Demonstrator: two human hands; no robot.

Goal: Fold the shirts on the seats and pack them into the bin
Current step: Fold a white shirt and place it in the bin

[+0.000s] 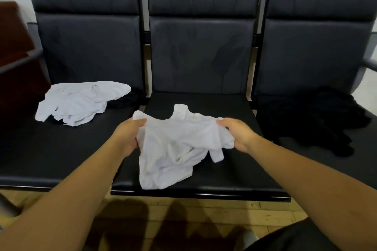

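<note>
Shoulders pinched, shirt hanging.
My left hand (128,134) and right hand (237,133) grip the crumpled white cotton T-shirt (175,149), collar away, hem toward me.

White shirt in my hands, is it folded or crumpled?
Crumpled, not folded. The white shirt is bunched and wrinkled, one sleeve dangling, neckline up, with the left hand and right hand gripping its two upper sides.
</note>
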